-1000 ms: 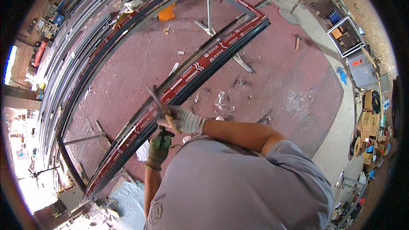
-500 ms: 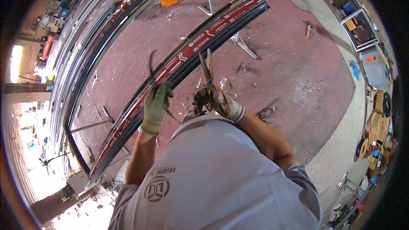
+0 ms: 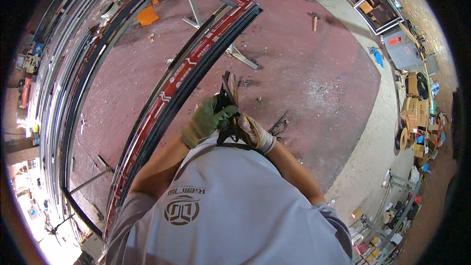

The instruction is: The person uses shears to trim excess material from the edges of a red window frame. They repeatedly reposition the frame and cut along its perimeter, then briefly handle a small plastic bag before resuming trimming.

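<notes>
In front of my waist, both gloved hands are closed together around a bundle of dark, narrow strips (image 3: 226, 84). The ends of the strips stick up past my fingers, and one looks brownish. My left hand (image 3: 206, 120), in a greenish glove, pinches the bundle from the left side. Lower down on the right, my right hand (image 3: 256, 133), in a pale glove with a ribbed cuff, grips it too. Fingers partly hide the strips, and I cannot tell their material. Just left of my hands runs a large dark frame with red printed film (image 3: 182, 72).
Metal stand legs (image 3: 243, 60) support the frame above the reddish floor. Long profiles (image 3: 49, 88) are stacked at the left. A hammer (image 3: 315, 21) and scraps lie on the floor. Cardboard boxes (image 3: 416, 112) and a grey cabinet (image 3: 403, 49) line the right side.
My left hand has moved right, away from the frame, bringing its long dark strip to the bundle in my right hand. The view has shifted, so the surroundings sit further left.
</notes>
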Demonstrator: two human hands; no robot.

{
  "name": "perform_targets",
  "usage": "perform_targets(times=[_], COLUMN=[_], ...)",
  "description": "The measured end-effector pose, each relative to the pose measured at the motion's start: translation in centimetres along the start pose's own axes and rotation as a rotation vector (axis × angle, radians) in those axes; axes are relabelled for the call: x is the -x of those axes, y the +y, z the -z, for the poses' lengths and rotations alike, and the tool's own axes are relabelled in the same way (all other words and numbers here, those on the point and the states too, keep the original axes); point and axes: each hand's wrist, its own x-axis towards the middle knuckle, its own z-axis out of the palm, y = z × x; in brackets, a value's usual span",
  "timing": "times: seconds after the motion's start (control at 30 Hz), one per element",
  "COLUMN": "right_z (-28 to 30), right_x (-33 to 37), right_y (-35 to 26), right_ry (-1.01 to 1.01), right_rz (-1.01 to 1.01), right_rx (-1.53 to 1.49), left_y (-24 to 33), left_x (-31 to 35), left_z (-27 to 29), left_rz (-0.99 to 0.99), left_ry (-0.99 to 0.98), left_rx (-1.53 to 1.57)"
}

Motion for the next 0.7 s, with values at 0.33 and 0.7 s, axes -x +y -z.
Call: perform_targets(times=[0.33,0.7], right_z=[8.9,17.1], right_x=[-7.1,-15.4], right_y=[-6.1,-8.4], right_ry=[0.338,0.099], right_rz=[-0.150,0.283], right_rx=[-0.086,-0.178], left_y=[0.5,5.7], left_x=[-13.2,-24.8], left_z=[4.2,3.1], left_rz=[-0.032,0.017], left_ry=[-0.051,0.148], left_rx=[-0.130,0.289])
